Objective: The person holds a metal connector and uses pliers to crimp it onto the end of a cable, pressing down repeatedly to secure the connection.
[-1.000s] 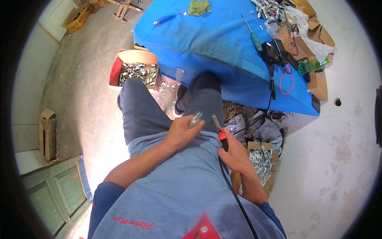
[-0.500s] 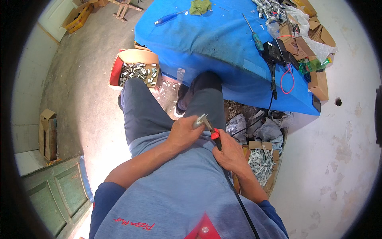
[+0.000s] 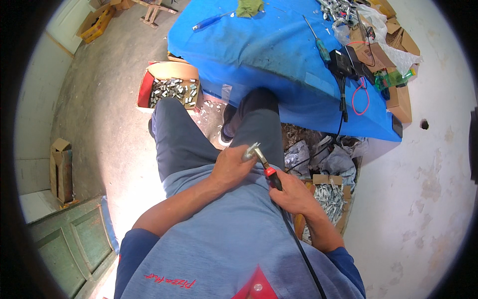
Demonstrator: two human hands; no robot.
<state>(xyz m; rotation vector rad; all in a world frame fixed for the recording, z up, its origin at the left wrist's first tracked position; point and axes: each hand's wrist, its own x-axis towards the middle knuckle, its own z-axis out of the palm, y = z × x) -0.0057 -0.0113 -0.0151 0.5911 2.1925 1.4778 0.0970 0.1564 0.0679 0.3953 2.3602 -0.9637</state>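
Cardboard walls of an open box hold small metal pieces beside the left knee. Next comes the left hand, its fingers closed around a small pale part above the lap, leaving the narrow end free. That part looks light and stiff, probably smooth enough to slip, with a thin end that could bend; the thicker body seems the safer place to hold. Meeting that end, apparently in contact, is the metal tip of a corded tool. Its black handle lies in the right hand, fingers wrapped closed behind the red collar. The tool looks rigid and fairly light, though its black cord may tug; the grip belongs on the handle, since the tip might be hot. Farther right are a carton of pale strips and, on the blue-covered worktop, a black adapter.
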